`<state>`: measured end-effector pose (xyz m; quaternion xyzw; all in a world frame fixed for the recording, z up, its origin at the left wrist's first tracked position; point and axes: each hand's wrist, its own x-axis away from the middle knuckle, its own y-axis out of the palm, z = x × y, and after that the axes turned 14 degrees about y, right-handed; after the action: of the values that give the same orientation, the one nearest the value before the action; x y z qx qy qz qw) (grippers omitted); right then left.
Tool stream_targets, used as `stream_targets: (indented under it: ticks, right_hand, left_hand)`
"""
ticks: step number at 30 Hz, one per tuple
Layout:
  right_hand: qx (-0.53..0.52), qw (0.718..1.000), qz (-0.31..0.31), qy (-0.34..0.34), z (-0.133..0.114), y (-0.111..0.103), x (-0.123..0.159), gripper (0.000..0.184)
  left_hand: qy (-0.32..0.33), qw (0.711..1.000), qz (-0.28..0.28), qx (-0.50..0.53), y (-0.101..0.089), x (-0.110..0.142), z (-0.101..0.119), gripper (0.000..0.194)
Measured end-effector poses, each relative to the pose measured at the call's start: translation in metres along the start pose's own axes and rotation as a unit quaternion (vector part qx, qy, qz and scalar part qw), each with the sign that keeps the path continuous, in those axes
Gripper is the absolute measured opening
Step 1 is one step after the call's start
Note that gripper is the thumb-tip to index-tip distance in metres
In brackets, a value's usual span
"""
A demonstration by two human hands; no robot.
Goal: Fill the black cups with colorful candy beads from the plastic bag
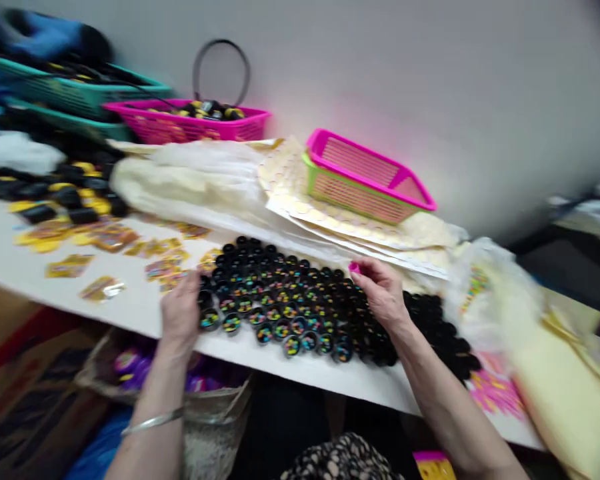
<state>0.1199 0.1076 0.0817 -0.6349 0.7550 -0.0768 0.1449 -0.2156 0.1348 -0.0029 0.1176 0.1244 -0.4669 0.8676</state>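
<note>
Many small round black cups [281, 328] stand packed together on the white table, a good part of them holding bits of bright yellow, green, blue and pink. My left hand [181, 305] rests at the left edge of this group, its fingers side by side against the outer cups, with nothing seen in it. Over the right part of the group, my right hand [381, 288] pinches a small pink scoop-like piece [354, 267] between thumb and fingers. Motion blur hides its exact shape.
Yellow packets [103, 288] lie left. Behind stand a pink basket [190, 123] of black and yellow items and a stacked pink-and-green basket [370, 180] on patterned sheets. At right are a plastic bag [490, 287] and loose pink pieces [497, 393]. A sack [215, 420] sits below the table.
</note>
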Motion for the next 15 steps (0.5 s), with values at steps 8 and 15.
stream_targets:
  ticks: [8, 15]
  right_hand:
    - [0.304, 0.847, 0.356, 0.252, 0.085, -0.224, 0.036, 0.034]
    - [0.33, 0.865, 0.219, 0.308, 0.113, -0.254, -0.007, 0.007]
  left_hand:
    - [-0.049, 0.997, 0.051, 0.007, 0.018, 0.002, 0.017, 0.035]
    - [-0.057, 0.997, 0.055, -0.013, 0.02, 0.003, 0.023, 0.029]
